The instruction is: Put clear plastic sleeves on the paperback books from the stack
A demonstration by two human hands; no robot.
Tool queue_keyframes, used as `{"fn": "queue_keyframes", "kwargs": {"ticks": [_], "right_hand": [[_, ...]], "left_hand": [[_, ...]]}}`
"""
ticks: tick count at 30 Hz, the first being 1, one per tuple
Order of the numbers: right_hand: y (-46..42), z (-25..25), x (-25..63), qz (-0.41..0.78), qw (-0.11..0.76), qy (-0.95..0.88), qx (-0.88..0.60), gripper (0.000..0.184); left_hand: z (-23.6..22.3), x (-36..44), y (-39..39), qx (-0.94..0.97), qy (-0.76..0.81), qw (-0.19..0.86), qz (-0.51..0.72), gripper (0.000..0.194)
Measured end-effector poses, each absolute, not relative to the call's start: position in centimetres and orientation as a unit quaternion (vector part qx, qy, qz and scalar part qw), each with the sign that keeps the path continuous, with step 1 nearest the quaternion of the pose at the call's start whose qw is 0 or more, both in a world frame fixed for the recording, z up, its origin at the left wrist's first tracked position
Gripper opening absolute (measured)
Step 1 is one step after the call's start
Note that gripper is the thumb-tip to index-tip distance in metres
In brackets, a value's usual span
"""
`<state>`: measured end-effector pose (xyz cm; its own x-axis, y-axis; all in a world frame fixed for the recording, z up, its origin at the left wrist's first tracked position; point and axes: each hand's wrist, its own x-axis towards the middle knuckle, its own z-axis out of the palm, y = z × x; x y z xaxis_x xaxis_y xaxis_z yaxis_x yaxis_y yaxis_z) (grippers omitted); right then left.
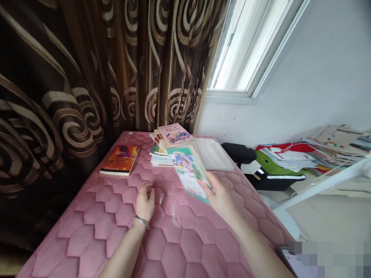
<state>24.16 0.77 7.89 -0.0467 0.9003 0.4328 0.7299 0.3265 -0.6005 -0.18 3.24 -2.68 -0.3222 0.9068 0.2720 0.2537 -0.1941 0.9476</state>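
Note:
My right hand (220, 197) grips the near edge of a thin green-and-white picture book (187, 170) and holds it just above the pink quilted cover (179, 247). My left hand (145, 204), with a silver bangle on the wrist, rests on the cover with its fingers curled loosely and nothing in them. Behind the held book stands a stack of books (162, 148) topped by a pink one (175, 134). An orange book (120, 159) lies alone to the left.
A clear plastic case (213, 154) lies right of the stack. A brown patterned curtain (87, 77) hangs behind, a window (243, 46) beside it. At the right are a black and green object (261, 164) and a pile of papers (313, 152).

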Motion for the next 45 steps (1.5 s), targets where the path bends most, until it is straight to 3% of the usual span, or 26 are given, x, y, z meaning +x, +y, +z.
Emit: {"fn": "queue_keyframes", "kwargs": {"ticks": [4,6,9,13,17,22,30,41,45], "right_hand": [[0.1,6.6,22.5,-0.219,0.220,-0.804,-0.507,0.040],[-0.5,4.2,21.8,-0.289,0.174,-0.822,-0.459,0.040],[-1.3,0.2,21.6,-0.304,0.147,-0.851,-0.402,0.041],[-1.9,-2.5,22.5,-0.224,0.147,-0.867,-0.419,0.047],[-2.1,-2.0,23.0,-0.099,0.189,-0.873,-0.438,0.051],[-2.5,-0.7,23.6,0.011,0.185,-0.876,-0.446,0.047],[-1.6,0.8,26.1,0.167,0.190,-0.859,-0.444,0.035],[-1.5,1.3,26.6,0.299,0.311,-0.807,-0.402,0.022],[-0.8,2.3,26.7,0.326,0.323,-0.754,-0.470,0.020]], "left_hand": [[-3.0,-1.0,3.9,0.450,0.586,0.321,0.592,0.029],[-2.9,-1.2,4.0,0.444,0.581,0.347,0.587,0.034],[-2.7,-1.5,4.1,0.472,0.591,0.354,0.550,0.033],[-2.1,-1.5,3.9,0.530,0.591,0.339,0.505,0.024],[-2.0,-1.3,3.7,0.568,0.592,0.304,0.485,0.015],[-2.3,-1.1,3.7,0.598,0.598,0.269,0.462,0.014],[-2.1,-0.4,3.0,0.677,0.575,0.123,0.443,0.014],[-2.5,-1.5,3.5,0.641,0.576,0.190,0.470,0.017],[-3.0,-2.2,4.1,0.601,0.574,0.217,0.512,0.024]]}}
